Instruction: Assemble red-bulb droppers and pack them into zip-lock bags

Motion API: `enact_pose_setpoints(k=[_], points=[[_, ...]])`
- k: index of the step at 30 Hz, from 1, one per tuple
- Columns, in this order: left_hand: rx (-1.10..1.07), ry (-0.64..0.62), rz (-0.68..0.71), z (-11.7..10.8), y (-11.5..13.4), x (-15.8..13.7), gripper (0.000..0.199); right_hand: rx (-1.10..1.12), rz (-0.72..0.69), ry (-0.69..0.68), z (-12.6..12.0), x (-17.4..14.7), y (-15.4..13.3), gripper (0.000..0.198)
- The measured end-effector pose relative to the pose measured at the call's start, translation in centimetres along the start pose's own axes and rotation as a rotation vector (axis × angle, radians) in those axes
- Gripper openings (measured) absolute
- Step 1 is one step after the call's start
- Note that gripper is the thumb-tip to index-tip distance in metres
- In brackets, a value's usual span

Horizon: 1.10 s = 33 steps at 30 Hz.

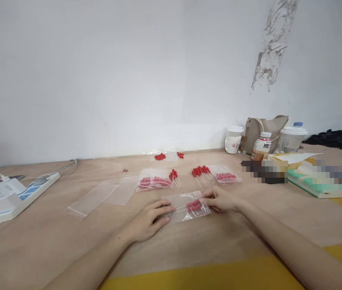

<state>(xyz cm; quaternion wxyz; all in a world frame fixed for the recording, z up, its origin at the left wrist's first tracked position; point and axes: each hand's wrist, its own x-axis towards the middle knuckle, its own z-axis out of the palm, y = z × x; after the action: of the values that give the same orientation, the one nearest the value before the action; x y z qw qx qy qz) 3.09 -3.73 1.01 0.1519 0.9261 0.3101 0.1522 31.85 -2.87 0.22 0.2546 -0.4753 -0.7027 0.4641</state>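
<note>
A clear plastic bag [177,215] lies flat in front of me, with a few red-bulbed droppers [193,206] in it, their thin clear stems pointing left. My right hand [219,198] pinches the bag's right edge near the red bulbs. At the other end, my left hand [151,219] rests with fingers stretched and apart, fingertips touching the bag by the stem tips. Just beyond are loose red-bulbed droppers in a small group [174,174] and a larger group [200,171]. Filled bags with red bulbs lie beside them, one at left [154,182], one at right [225,177].
Two flat clear bags [94,197] lie to the left. Further left is a white power strip [23,199] with plugs. Red bulbs [160,156] lie by the wall. At right stand a white cup [233,141], a drink bottle [262,147], a grey bag [251,131] and a green box [310,183].
</note>
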Motion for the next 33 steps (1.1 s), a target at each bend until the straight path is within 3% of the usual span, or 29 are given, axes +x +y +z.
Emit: enact_pose_setpoints(k=[2,6,8,15,19,23,26,29,33], points=[[-0.004,-0.014,-0.001,0.0,0.0,0.0,0.034,-0.063,0.07,0.095,-1.5,0.3,-0.2,0.025],[-0.012,-0.024,-0.001,0.0,-0.1,0.0,0.034,-0.371,0.216,0.596,-3.7,3.1,-0.5,0.009],[-0.016,-0.021,0.003,0.0,-0.2,0.0,0.034,-0.428,0.256,0.685,-4.1,5.0,-0.6,0.004],[-0.004,-0.024,-0.002,0.0,-0.3,-0.1,0.034,-0.42,0.388,0.796,-3.7,9.2,-0.8,0.019],[-0.004,-0.031,-0.013,-0.1,-0.3,-0.1,0.034,-0.391,0.38,0.819,-4.1,8.5,-1.1,0.038],[-0.021,-0.029,-0.014,-0.2,-0.1,-0.1,0.034,-0.343,0.258,0.795,-4.1,5.8,-0.8,0.059],[-0.029,-0.024,-0.005,-0.2,0.0,0.0,0.034,-0.092,0.1,0.733,-3.0,3.5,0.2,0.072],[-0.028,-0.018,-0.011,-0.1,0.0,0.0,0.034,0.188,0.014,0.757,-1.4,2.1,1.4,0.078],[-0.021,-0.02,-0.016,-0.1,0.0,0.0,0.034,0.437,-0.053,0.847,0.4,1.9,2.1,0.061]])
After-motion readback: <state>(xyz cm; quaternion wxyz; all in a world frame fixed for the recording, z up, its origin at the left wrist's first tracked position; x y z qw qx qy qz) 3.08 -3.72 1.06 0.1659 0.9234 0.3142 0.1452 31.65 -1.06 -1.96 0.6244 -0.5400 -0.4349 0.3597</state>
